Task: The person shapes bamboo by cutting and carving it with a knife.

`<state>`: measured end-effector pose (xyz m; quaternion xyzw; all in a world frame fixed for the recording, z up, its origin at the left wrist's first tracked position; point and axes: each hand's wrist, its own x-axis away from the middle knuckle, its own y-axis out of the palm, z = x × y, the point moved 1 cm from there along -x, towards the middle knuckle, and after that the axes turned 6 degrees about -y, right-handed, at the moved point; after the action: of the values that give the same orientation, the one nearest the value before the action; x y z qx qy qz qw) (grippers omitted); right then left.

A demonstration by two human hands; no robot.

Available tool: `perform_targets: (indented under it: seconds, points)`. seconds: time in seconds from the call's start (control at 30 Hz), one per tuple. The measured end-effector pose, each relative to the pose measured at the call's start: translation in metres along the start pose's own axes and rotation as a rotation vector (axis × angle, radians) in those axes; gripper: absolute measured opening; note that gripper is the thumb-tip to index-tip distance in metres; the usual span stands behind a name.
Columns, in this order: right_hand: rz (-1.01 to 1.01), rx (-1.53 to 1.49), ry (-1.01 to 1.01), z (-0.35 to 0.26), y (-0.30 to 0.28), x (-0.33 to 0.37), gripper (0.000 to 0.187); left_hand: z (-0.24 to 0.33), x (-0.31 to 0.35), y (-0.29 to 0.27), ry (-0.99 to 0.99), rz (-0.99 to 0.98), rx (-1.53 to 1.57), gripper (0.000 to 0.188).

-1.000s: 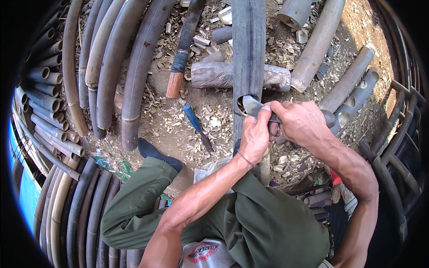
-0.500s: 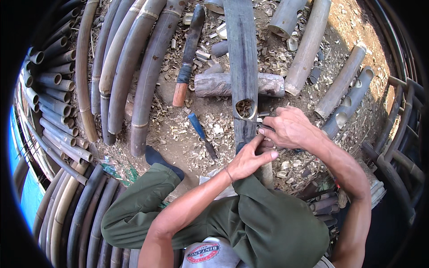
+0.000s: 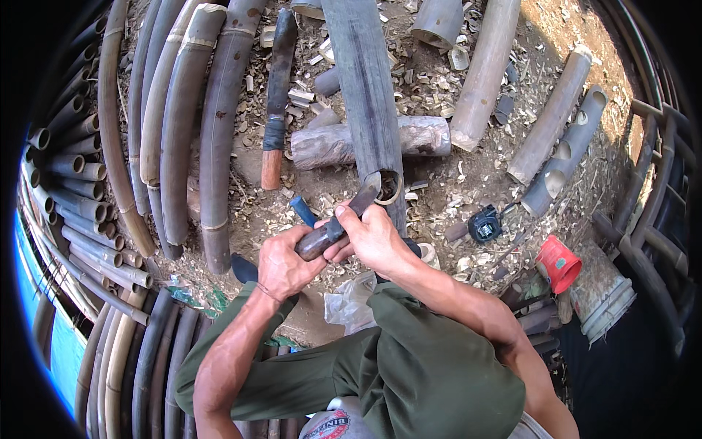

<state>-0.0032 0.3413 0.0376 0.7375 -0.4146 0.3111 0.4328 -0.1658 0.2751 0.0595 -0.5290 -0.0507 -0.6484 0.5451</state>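
Bamboo pole point(image 3: 360, 80) runs in the head view from the top edge down toward you, lying across a short log point(image 3: 322, 145) on the ground point(image 3: 252, 186). Near its lower end, a hole point(image 3: 388, 188) opens on the right side of its upper face. You have a knife point(image 3: 365, 194) slanting up to the right, its blade tip overlapping the left rim of that hole; whether the edge touches the wood, you cannot tell from here. Your left hand point(image 3: 284, 261) has its grip clamped around the knife's brown handle, the butt poking out below. Your right hand point(image 3: 374, 238) has its grip closed on the knife too, farther forward, with the thumb laid by the base of the blade.

Just beyond your left hand lies a blue-handled tool point(image 3: 302, 211), partly covered. Left of the log rests a long dark tool point(image 3: 275, 110) with an orange-brown handle. A clear plastic bag point(image 3: 349, 304) sits below your right hand. Off to the right you have a black tape measure point(image 3: 484, 224), a red container point(image 3: 560, 264) and a bamboo tube point(image 3: 565, 151) with several holes. Pale chips point(image 3: 428, 219) litter the ground.
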Motion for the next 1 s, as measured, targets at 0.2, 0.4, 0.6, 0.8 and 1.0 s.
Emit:
perform_targets:
  seconds: [0.2, 0.4, 0.6, 0.8, 1.0]
  points:
    - [-0.024, -0.66, -0.192, -0.011, -0.003, 0.005, 0.033, 0.068, -0.034, -0.076, 0.262, -0.061, -0.474, 0.027]
    - [-0.094, -1.207, -0.166, -0.008, -0.025, 0.014, 0.026, 0.167, -0.054, -0.094, 0.45, -0.171, -0.97, 0.017]
    - [0.043, -1.342, -0.04, -0.007, -0.033, 0.025, 0.035, 0.222, -0.057, -0.067, 0.714, -0.238, -1.062, 0.009]
    - [-0.232, -1.293, -0.003, 0.016, -0.032, 0.018, 0.029, 0.174, -0.062, -0.088, 0.666, -0.253, -0.997, 0.013]
    - [-0.04, -0.767, 0.229, 0.016, -0.021, 0.022, 0.032, 0.036, -0.071, -0.077, 0.332, -0.515, -0.47, 0.033]
